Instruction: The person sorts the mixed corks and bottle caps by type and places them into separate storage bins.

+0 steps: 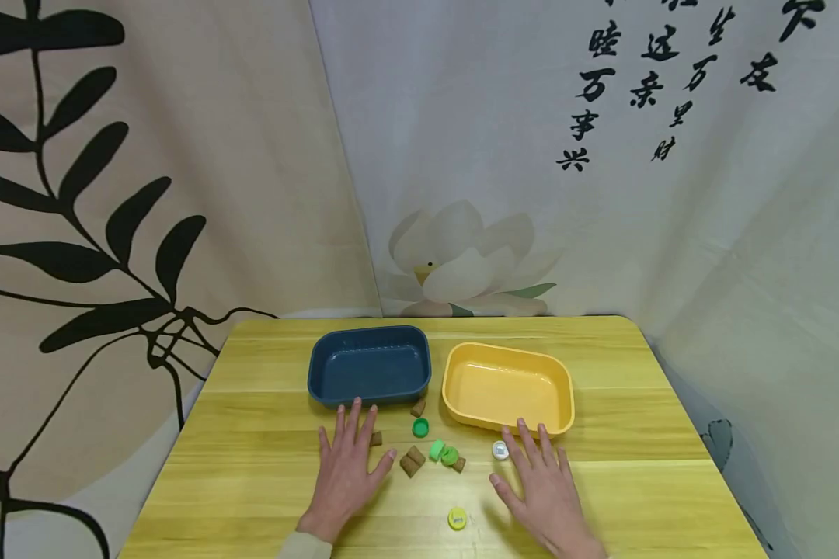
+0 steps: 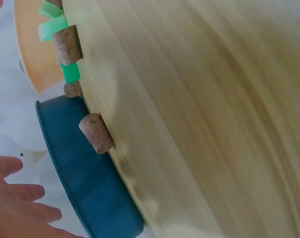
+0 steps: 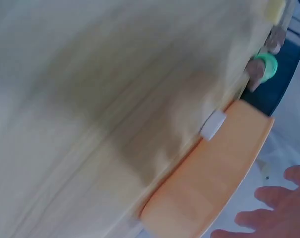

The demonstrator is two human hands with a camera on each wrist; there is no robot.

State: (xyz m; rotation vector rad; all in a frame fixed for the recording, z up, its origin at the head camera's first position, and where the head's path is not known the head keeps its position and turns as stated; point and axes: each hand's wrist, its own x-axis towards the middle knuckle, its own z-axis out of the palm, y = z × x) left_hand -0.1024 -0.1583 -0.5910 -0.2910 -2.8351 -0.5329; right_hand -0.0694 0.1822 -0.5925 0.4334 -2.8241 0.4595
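Two bare hands lay flat, palms down, on a yellow wooden table (image 1: pixel 252 481) in the lower middle of the head view. The left hand (image 1: pixel 346 466) had its fingers straight and spread, holding nothing; a small brown cork (image 1: pixel 376 439) sat right at its fingertips, though whether they touched was unclear. The right hand (image 1: pixel 545 485), lower right of centre, was likewise spread wide and empty, with a white bottle cap (image 1: pixel 500 450) just beside its index finger.

Between the hands lay a loose scatter: two brown corks (image 1: pixel 412 460) side by side, two light green plastic caps (image 1: pixel 443 453) touching each other, a darker green cap (image 1: pixel 420 427) above them, and another cork (image 1: pixel 418 407) higher still. A yellow cap (image 1: pixel 457 519) sat near the bottom edge.

Above the left hand stood a dark blue rectangular plastic tray (image 1: pixel 322 373); above the right, a yellow-orange rectangular plastic tray (image 1: pixel 566 396). Printed curtains hung behind.
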